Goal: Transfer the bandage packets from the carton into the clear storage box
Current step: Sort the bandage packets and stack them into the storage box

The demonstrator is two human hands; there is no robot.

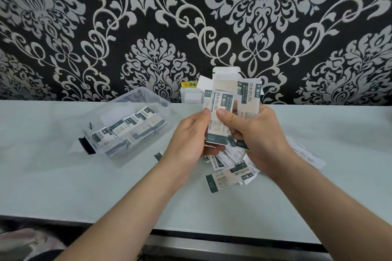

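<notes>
Both hands are up over the tabletop [84,193], working one little stack of bandage packets [220,116]. The left hand [188,135] has its thumb on the front of the stack and its fingers curled round behind. The right hand [261,133] pinches the same stack from the other side, thumb pressed on the top packet. The carton [247,93] sits right behind the stack with its top flaps open and sticking up. It looks like the right hand's fingers are holding it too, but they're hidden, so can't say for sure.

The clear storage box [121,162] is off to the left on the tabletop, set at an angle, lid off, black latch on the near end. There's a row of stored packets [127,125] inside it.

Under the hands a messy pile of loose packets [224,180] lies on the tabletop. A printed leaflet [307,155] lies flat to the right. A small white box [192,97] with a yellow sticker [189,84] stands back against the damask wallpaper [84,27].
</notes>
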